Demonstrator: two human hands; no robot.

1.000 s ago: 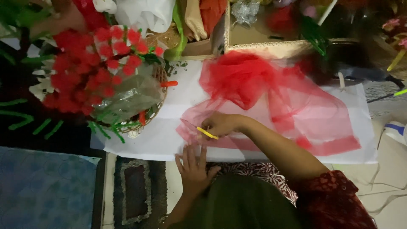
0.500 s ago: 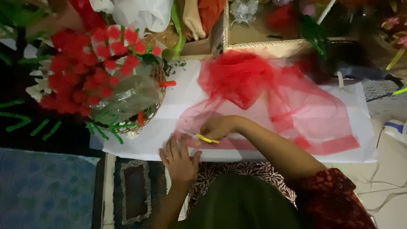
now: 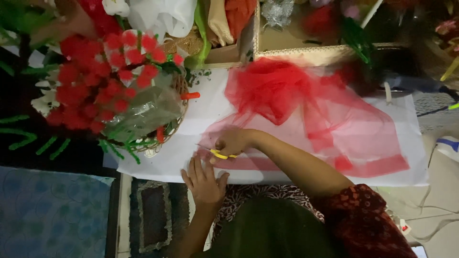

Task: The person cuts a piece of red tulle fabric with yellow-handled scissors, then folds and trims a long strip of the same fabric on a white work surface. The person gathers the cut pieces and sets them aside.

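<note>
Near the lower middle of the frame the right hand is closed around yellow-handled scissors, whose blades point left over the edge of a sheet of red netting. The netting spreads across the centre and right of the frame on a white paper sheet, bunched into a mound at its upper part. Just below the scissors, the left hand lies flat with fingers spread on the paper, holding nothing. At the upper left stands a basket filled with red flowers.
</note>
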